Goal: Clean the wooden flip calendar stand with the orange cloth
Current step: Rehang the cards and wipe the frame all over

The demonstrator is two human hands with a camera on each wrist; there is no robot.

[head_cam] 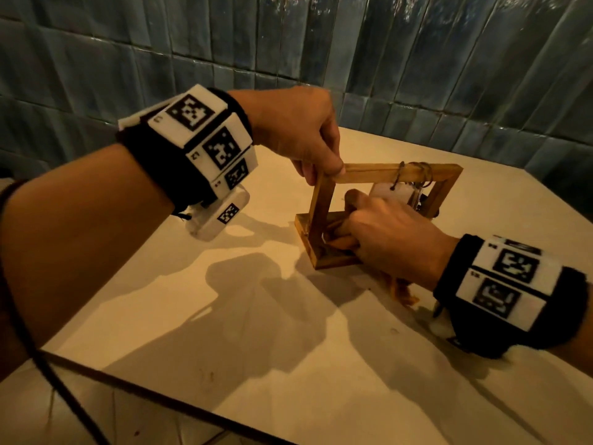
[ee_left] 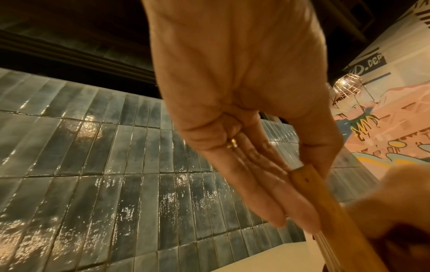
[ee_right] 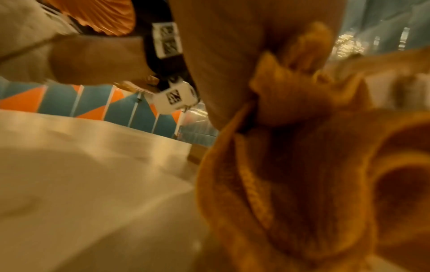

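One wooden flip calendar stand (head_cam: 378, 216) sits on the pale table (head_cam: 256, 348), and everything else is placed from it. At its upper left corner, the left hand (head_cam: 298, 130) pinches the frame between thumb and straight, close-set fingers (ee_left: 267, 184); one ring (ee_left: 231, 144) shows on that hand. Inside the stand's frame, over its base, the right hand (head_cam: 385, 239) has fingers curled round one bunched orange cloth (ee_right: 291, 165), pressing it to the wood. A tail of the cloth hangs out below the stand, near the right wrist. Two small cards (head_cam: 390, 192) hang on cord from the top bar, just right of the right hand's knuckles. Two black wristbands carry marker blocks.
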